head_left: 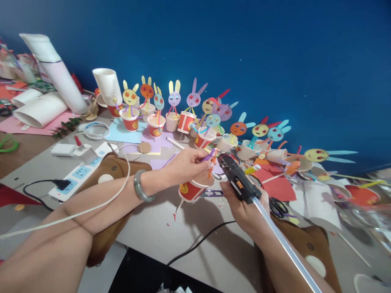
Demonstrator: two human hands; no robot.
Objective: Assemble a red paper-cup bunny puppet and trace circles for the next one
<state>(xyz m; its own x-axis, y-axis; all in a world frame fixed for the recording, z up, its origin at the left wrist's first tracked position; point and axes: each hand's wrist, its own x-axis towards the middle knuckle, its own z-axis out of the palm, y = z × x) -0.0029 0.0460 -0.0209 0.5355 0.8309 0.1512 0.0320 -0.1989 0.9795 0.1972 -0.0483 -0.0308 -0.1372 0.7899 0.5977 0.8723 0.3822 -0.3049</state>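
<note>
i see left hand [191, 162], fingers pinched on purple strip [209, 156] near red cup [193, 192] on table [152, 236]. right hand [244, 209], fingers wrapped round glue gun [240, 179], just beside strip. paper rabbits [174, 99] behind.

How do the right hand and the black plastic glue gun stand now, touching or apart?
Touching: the head view shows the right hand gripping the black plastic glue gun, with no visible gap between them.
</note>
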